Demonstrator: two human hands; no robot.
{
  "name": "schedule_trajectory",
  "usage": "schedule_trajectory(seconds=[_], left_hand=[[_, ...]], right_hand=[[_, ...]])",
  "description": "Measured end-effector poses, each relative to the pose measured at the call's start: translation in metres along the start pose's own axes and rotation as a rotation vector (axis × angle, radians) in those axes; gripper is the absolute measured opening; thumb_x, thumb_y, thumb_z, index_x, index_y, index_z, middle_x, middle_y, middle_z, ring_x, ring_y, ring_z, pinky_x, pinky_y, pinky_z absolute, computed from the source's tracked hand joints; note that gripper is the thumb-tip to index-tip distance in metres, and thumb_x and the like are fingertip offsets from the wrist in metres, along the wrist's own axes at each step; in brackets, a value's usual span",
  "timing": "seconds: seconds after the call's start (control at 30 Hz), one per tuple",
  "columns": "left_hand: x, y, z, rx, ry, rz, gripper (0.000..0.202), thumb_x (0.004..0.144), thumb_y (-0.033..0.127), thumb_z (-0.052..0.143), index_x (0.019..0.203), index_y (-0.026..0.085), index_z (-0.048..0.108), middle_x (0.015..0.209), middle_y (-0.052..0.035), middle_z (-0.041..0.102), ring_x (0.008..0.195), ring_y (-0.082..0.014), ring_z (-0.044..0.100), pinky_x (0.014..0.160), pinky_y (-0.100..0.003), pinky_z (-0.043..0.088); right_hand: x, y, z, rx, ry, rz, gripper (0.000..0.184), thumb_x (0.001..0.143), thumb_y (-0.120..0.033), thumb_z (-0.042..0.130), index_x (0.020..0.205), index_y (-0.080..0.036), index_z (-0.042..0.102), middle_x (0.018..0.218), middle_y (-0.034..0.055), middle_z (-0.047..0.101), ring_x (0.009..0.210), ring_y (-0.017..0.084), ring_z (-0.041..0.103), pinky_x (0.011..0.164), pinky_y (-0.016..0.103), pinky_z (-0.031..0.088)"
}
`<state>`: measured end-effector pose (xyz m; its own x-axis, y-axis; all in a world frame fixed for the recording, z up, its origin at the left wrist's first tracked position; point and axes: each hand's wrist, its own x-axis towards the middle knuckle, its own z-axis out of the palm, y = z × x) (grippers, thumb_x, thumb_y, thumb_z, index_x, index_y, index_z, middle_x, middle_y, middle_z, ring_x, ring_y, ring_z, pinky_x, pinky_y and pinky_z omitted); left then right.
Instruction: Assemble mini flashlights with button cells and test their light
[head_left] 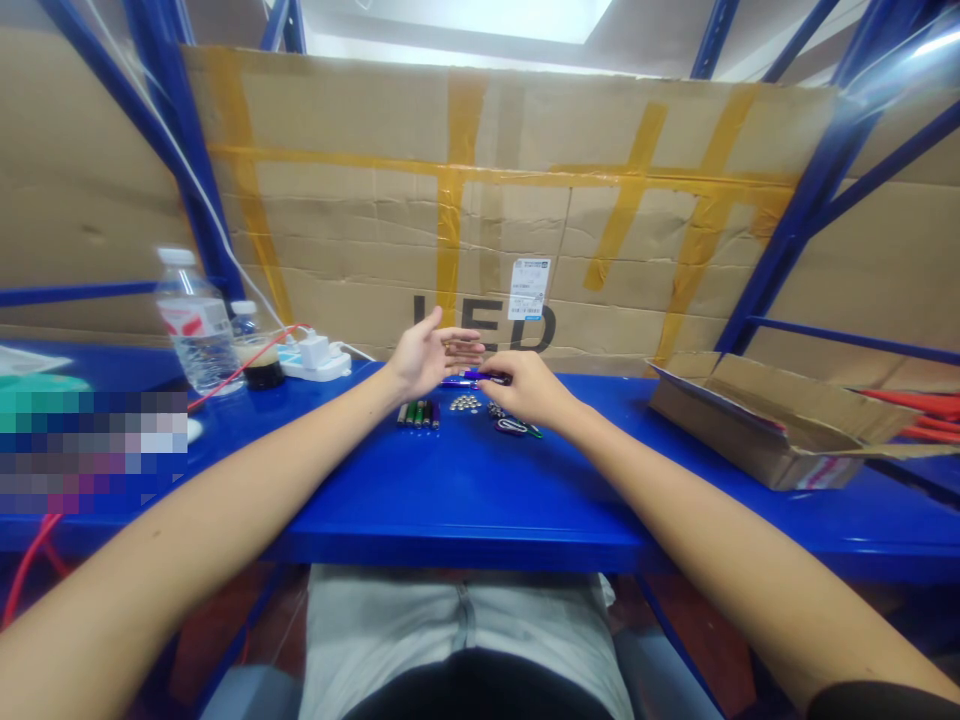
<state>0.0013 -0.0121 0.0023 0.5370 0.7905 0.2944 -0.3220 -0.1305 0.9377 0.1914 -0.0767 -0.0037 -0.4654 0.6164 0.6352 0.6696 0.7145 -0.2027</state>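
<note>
My left hand is raised above the far part of the blue table, palm turned inward, its fingers stretched out with nothing in them. Close to its fingertips, my right hand is closed on a slim purple tube; its far details are too small to make out. Another purple piece shows just below the left fingers. A row of several short dark and green cylinders lies under the left wrist. Small silver round parts form a cluster between the hands. Coloured carabiner-like clips lie below the right hand.
An open cardboard box stands on the right of the blue table. On the left are a water bottle, a smaller bottle of dark liquid and a white power strip. A large taped carton stands behind.
</note>
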Motion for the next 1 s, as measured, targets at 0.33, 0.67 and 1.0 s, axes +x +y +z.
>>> schedule_trajectory(seconds=[0.33, 0.67, 1.0], left_hand=[[0.0003, -0.0010, 0.0000, -0.020, -0.018, -0.019, 0.067, 0.089, 0.068, 0.037, 0.102, 0.012, 0.072, 0.105, -0.0167, 0.074, 0.101, -0.0288, 0.068, 0.089, -0.042, 0.051], [-0.0012, -0.0005, 0.0019, -0.006, -0.020, -0.023, 0.062, 0.088, 0.064, 0.042, 0.104, 0.012, 0.071, 0.107, -0.0172, 0.073, 0.101, -0.0301, 0.067, 0.088, -0.043, 0.050], [-0.0006, -0.0002, 0.0017, 0.018, -0.022, -0.029, 0.074, 0.085, 0.069, 0.038, 0.123, 0.011, 0.066, 0.112, -0.0197, 0.071, 0.109, -0.0357, 0.063, 0.092, -0.047, 0.047]], right_hand=[[0.0006, -0.0029, -0.0007, -0.029, 0.005, -0.019, 0.015, 0.080, -0.014, 0.058, 0.079, -0.014, 0.073, 0.076, 0.0059, 0.070, 0.068, 0.014, 0.056, 0.063, 0.026, 0.035], [0.0007, -0.0037, -0.0003, -0.031, 0.013, 0.006, 0.011, 0.078, -0.015, 0.059, 0.070, -0.013, 0.067, 0.066, 0.0030, 0.062, 0.061, 0.012, 0.048, 0.059, 0.027, 0.030], [0.0004, -0.0052, 0.0000, -0.015, 0.018, 0.052, 0.013, 0.079, -0.017, 0.058, 0.072, -0.014, 0.068, 0.067, 0.0036, 0.063, 0.061, 0.013, 0.047, 0.060, 0.027, 0.030]])
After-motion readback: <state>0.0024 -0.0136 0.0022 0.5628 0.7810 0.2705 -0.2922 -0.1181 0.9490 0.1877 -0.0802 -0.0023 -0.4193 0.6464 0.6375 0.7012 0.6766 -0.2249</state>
